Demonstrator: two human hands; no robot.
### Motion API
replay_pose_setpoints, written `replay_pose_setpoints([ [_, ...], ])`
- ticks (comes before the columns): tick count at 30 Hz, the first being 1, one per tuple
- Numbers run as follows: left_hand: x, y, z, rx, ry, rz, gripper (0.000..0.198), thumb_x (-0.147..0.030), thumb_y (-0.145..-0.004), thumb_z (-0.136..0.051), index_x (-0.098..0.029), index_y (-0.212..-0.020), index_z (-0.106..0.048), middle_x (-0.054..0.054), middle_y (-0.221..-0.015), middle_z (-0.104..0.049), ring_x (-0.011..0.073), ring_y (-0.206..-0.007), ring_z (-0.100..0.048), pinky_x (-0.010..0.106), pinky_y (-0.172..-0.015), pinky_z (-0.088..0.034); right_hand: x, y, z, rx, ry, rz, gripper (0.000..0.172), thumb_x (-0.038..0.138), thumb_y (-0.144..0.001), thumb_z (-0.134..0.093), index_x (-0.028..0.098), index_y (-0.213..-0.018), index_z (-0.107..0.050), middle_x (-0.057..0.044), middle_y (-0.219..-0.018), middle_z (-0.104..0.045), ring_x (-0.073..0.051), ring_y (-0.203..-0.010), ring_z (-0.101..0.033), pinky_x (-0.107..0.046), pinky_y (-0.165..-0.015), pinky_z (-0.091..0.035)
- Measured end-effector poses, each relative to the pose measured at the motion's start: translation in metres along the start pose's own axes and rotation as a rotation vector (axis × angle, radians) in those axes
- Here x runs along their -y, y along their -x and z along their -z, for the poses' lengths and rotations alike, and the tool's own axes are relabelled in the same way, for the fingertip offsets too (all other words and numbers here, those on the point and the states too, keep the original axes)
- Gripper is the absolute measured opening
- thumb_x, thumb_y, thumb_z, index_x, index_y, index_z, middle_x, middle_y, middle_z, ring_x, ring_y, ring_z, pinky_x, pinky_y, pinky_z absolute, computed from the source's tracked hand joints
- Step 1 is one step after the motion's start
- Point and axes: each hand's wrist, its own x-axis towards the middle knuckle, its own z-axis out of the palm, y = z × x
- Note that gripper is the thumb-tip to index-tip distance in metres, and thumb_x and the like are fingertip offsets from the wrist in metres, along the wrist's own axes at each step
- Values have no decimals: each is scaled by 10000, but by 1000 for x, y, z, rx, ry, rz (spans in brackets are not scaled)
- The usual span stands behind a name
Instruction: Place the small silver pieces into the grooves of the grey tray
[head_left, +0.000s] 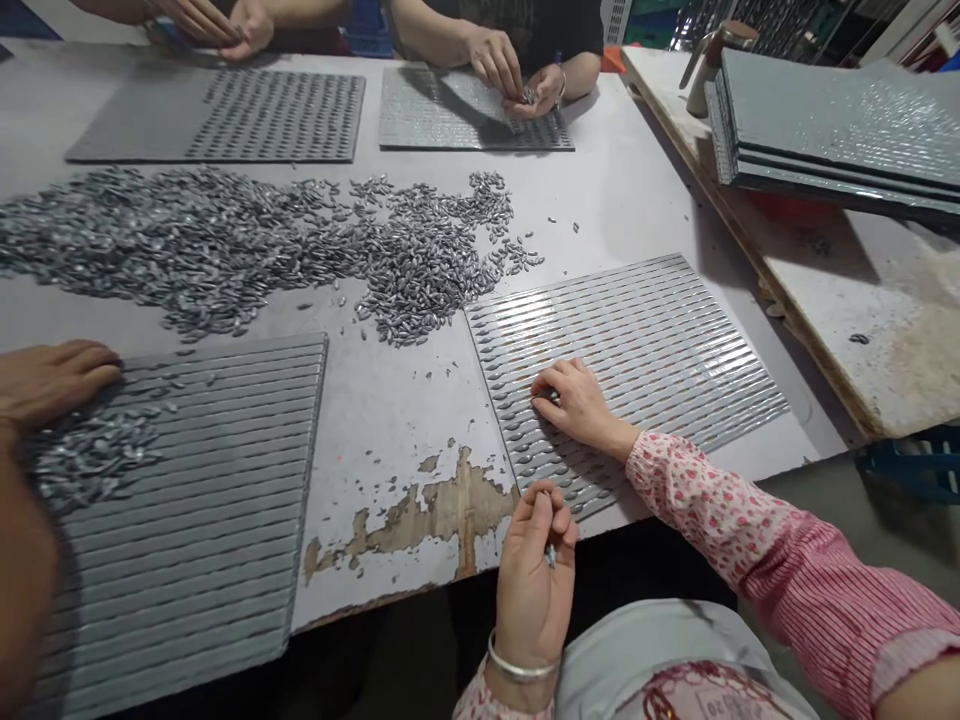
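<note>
A grooved grey board (637, 330) lies at an angle on the table before me. Small silver spindle-shaped pieces (517, 435) sit in rows along its left part. Over that part, my right hand (581, 405) is closed with bent fingers, and a small silver piece (553, 396) shows between thumb and fingers. My left hand (534, 570), palm up at the board's near edge, is curled closed. One silver piece (551, 555) sticks out below its fingers; whatever else the palm holds is hidden.
A long heap of loose silver pieces (420, 270) spreads across the table. A co-worker's hand (56, 380) rests by another grooved board (217, 500) at left. Two people opposite work at boards (285, 115). Stacked boards (840, 120) stand on the wooden side table (900, 330) at right.
</note>
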Motion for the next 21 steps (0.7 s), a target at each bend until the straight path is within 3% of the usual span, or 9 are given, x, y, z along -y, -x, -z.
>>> replay_pose_setpoints([
  [2, -1, -2, -1, -23, 4, -5, 163, -204, -734, -700, -145, -853, -605, -4, -750, -533, 27, -548, -439, 129, -476, -402, 4, 5, 11, 73, -185, 60, 33, 200, -826, -612, 173, -816, -628, -32, -818, -596, -182, -836, -503, -329, -825, -382],
  [5, 0, -5, -3, -44, -9, -8, 182, -220, -711, -723, -143, -778, -573, -10, -724, -526, 19, -519, -414, 118, -439, -365, 11, 20, 33, 343, -511, 227, 122, 285, -863, -599, 170, -885, -634, -26, -836, -623, -154, -818, -543, -289, -792, -424],
  [7, 1, -6, -4, -41, -14, -12, 205, -238, -695, -737, -144, -756, -565, -20, -698, -513, 16, -503, -405, 113, -422, -351, 15, 30, 44, 466, -608, 290, 156, 315, -867, -601, 167, -900, -634, -28, -841, -626, -146, -816, -548, -272, -769, -437],
  [9, 1, -8, -5, -35, -12, -9, 196, -247, -704, -729, -143, -746, -568, -30, -668, -497, 13, -482, -396, 110, -402, -337, 17, 38, 50, 497, -626, 302, 166, 325, -876, -593, 163, -862, -628, -25, -817, -619, -140, -800, -543, -269, -762, -436],
  [12, -1, -7, -9, -61, 33, 27, 97, -232, -803, -624, -139, -828, -610, 5, -712, -550, 40, -529, -483, 136, -441, -416, 12, 38, 48, 430, -625, 244, 185, 335, -898, -556, 167, -844, -611, -21, -813, -611, -139, -789, -539, -270, -758, -430],
  [16, -10, -1, -15, -125, 83, 123, 250, -98, -891, -419, -120, -1054, -607, 137, -1053, -629, 116, -806, -632, 222, -681, -553, -5, 22, 37, 102, -371, 15, 135, 268, -870, -588, 174, -774, -601, -13, -770, -605, -158, -786, -519, -292, -757, -389],
  [18, -12, 1, -15, -127, 57, 109, 268, -62, -884, -416, -121, -1074, -596, 146, -1095, -631, 89, -748, -637, 185, -642, -552, -13, 14, 31, 20, -177, -38, 119, 238, -835, -625, 179, -734, -604, -12, -751, -602, -173, -793, -498, -310, -763, -358],
  [21, -12, 1, -13, -156, 36, 97, 213, -55, -870, -451, -119, -1013, -596, 130, -1071, -653, 62, -653, -627, 147, -557, -536, -19, 9, 22, 10, 46, -40, 117, 243, -825, -627, 185, -725, -610, -25, -766, -598, -201, -840, -477, -331, -770, -323],
])
